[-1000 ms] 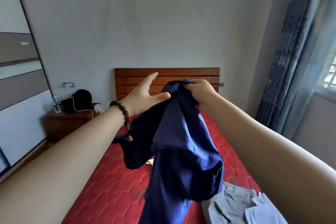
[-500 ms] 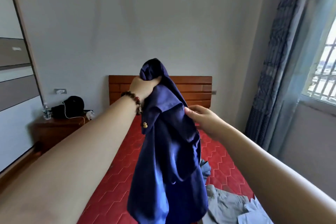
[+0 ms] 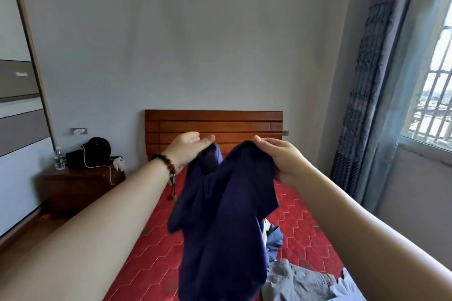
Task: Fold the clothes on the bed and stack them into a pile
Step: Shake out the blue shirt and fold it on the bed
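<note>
A person holds a navy garment (image 3: 227,215) up at arm's length over a bed with a red quilted cover (image 3: 151,247), the wooden headboard (image 3: 212,124) behind it. The right hand (image 3: 278,159) grips a bunched top edge, fingers curled over the cloth. The left hand (image 3: 189,148), a beaded bracelet (image 3: 168,168) at its wrist, lies fairly wide: the fingers reach forward almost straight, the thumb rests on the other raised edge, and whether it truly pinches the cloth cannot be told.

That loose left side looks like the weak point. If the thumb lets the edge go, the garment would likely swing from the right hand alone and twist. Much of the cloth is gathered and doubled between the hands, so laying it down as it is would probably trap creases and give an uneven fold. The lower end hangs out of view at the bottom of the picture, near the grey clothes (image 3: 293,283) and a light blue piece (image 3: 347,287) lying at the near right of the bed; it could drag across them and disturb them.

The garment's long axis runs nearly vertical, top edge up at the hands, body hanging down toward the mattress, its upper edge sagging between the two hands. What kind of garment it is cannot be told.
</note>
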Available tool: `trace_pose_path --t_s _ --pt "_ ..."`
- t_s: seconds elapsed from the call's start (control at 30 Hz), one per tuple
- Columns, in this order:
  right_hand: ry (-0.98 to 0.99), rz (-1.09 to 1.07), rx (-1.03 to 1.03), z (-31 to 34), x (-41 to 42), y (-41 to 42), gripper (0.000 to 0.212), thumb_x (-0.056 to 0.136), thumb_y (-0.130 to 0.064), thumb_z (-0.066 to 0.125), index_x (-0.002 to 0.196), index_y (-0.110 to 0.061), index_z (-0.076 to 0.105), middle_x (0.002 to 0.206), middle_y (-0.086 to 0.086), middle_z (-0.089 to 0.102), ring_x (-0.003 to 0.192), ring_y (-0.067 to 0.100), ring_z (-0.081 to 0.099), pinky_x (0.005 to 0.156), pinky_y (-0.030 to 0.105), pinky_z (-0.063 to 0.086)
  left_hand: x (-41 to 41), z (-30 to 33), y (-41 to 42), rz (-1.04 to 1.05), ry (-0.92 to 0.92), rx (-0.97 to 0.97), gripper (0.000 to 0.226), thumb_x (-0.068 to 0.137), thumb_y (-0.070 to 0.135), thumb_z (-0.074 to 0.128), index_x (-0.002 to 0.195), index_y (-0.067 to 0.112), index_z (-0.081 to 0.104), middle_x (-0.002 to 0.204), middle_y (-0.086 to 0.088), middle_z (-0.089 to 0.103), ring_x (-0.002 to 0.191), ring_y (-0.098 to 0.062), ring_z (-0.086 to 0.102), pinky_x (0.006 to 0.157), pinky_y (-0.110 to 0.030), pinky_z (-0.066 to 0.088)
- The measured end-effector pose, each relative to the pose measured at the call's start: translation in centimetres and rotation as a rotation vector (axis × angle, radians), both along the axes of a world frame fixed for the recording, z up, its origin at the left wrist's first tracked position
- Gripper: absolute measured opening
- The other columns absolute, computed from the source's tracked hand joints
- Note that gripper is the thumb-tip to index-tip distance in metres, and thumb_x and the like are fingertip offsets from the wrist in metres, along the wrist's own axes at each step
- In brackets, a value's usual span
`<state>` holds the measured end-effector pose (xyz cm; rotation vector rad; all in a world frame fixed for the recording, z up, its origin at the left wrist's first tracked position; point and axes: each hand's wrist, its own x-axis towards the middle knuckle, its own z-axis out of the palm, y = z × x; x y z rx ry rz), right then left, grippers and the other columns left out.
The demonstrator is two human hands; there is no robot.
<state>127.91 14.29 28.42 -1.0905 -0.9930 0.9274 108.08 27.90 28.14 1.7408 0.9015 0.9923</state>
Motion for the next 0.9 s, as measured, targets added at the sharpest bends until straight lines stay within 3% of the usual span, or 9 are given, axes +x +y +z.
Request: trace_pose_path --t_s 0.07,0.13,0.23,0.33,0.47,0.57,0.7,0.83,0.9 --pt "0.116 0.070 0.026 1.6 -0.8 0.7 0.016 0.093 -0.015 0.060 0.092 -0.003 0.070 0.085 0.013 0.068 0.073 0.023 0.067 0.065 0.030 0.055 0.2 -0.3 -1.1 -0.098 -0.003 -0.002 0.082 0.082 0.052 0.062 0.144 0.002 0.040 0.148 -0.011 0.044 0.134 -0.019 0.045 0.107 -0.030 0.037" --pt "0.113 0.114 0.026 2.4 -1.6 1.3 0.023 0.092 0.005 0.044 0.098 0.002 0.067 0.087 0.016 0.071 0.075 0.024 0.071 0.065 0.030 0.057 0.3 -0.1 -2.4 -0.089 -0.015 0.098 0.082 0.073 0.068 0.054 0.133 0.012 0.053 0.136 -0.007 0.057 0.120 -0.015 0.056 0.103 -0.035 0.046" --pt "-0.279 -0.028 0.036 2.6 -2.7 2.1 0.033 0.087 0.014 0.044 0.092 -0.008 0.069 0.085 0.012 0.071 0.083 0.026 0.071 0.076 0.034 0.058 0.2 0.0 -3.9 -0.027 -0.044 0.245 0.056 0.075 0.072 0.052 0.106 0.026 0.061 0.105 0.004 0.066 0.100 -0.010 0.062 0.090 -0.031 0.052" --pt "-0.638 -0.299 0.065 3.6 -3.4 2.4 0.029 0.081 0.005 0.053 0.075 -0.018 0.070 0.065 -0.002 0.067 0.067 0.017 0.069 0.065 0.030 0.060 0.9 -0.3 -5.3 -0.061 -0.019 0.327 0.043 0.080 0.058 0.067 0.105 0.023 0.063 0.097 0.007 0.065 0.086 -0.001 0.060 0.074 -0.012 0.049" --pt "-1.088 -0.483 0.111 5.2 -3.8 2.0 0.018 0.075 -0.012 0.061 0.060 -0.022 0.064 0.052 -0.006 0.060 0.049 0.013 0.059 0.047 0.025 0.048 2.6 -0.5 -6.7 -0.044 0.182 0.426 0.012 0.083 0.022 0.070 0.086 0.012 0.064 0.081 0.001 0.068 0.075 -0.014 0.062 0.069 -0.026 0.048" --pt "-1.270 -0.597 0.121 5.9 -2.8 1.5 0.019 0.076 -0.023 0.063 0.060 -0.015 0.057 0.062 -0.004 0.053 0.057 0.018 0.048 0.049 0.025 0.037 2.3 -0.4 -6.1 0.013 0.277 0.428 0.034 0.082 0.006 0.054 0.054 0.014 0.038 0.049 0.003 0.043 0.047 -0.014 0.040 0.049 -0.025 0.031" --pt "-1.206 -0.618 0.122 6.8 -0.5 0.6 0.017 0.079 -0.022 0.060 0.068 -0.011 0.052 0.078 0.002 0.055 0.068 0.023 0.052 0.059 0.032 0.043 0.5 0.5 -4.2 0.042 0.339 0.390 0.044 0.082 0.003 0.051 0.048 0.017 0.027 0.042 0.004 0.029 0.039 -0.012 0.026 0.046 -0.027 0.022" --pt "-0.989 -0.496 0.061 7.0 1.0 0.1 0.007 0.081 -0.016 0.056 0.084 -0.022 0.053 0.076 -0.008 0.060 0.067 0.008 0.052 0.056 0.022 0.038 -0.4 2.3 -3.2 0.067 0.292 0.381 0.042 0.087 0.014 0.052 0.051 0.016 0.031 0.047 0.001 0.034 0.046 -0.015 0.033 0.048 -0.027 0.025" --pt "-0.941 -0.423 0.012 6.9 1.4 0.1 0.012 0.084 -0.013 0.052 0.078 -0.022 0.057 0.067 -0.009 0.057 0.061 0.007 0.048 0.055 0.022 0.035 -0.4 3.2 -2.9 0.020 0.255 0.325 0.038 0.090 0.021 0.052 0.057 0.013 0.036 0.055 -0.005 0.037 0.053 -0.018 0.037 0.054 -0.029 0.028"
